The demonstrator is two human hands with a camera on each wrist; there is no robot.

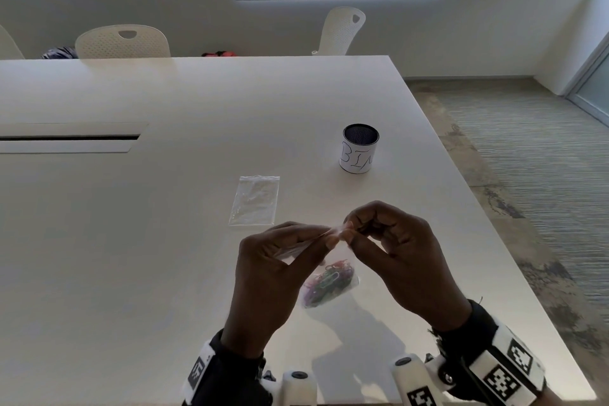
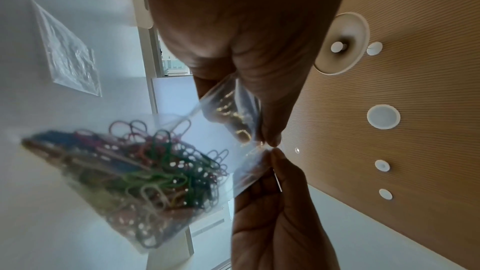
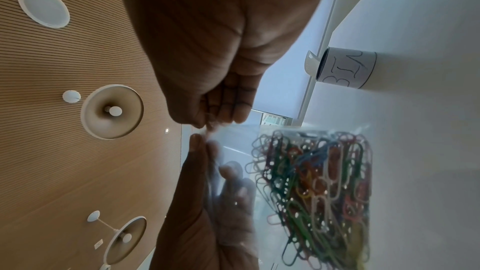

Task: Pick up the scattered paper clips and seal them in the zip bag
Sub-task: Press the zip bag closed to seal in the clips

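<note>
A clear zip bag hangs a little above the white table, with several coloured paper clips bunched at its bottom. My left hand pinches the bag's top strip from the left. My right hand pinches the same strip just to the right, so the fingertips nearly meet. The left wrist view shows the left hand pinching the strip above the clips. In the right wrist view the right hand pinches the strip beside the clips. Whether the seal is pressed together along its whole length is hidden by the fingers.
A second, empty zip bag lies flat on the table beyond my hands. A small round cup labelled BIN stands farther back on the right. The table's right edge runs close to my right hand. White chairs stand behind the table.
</note>
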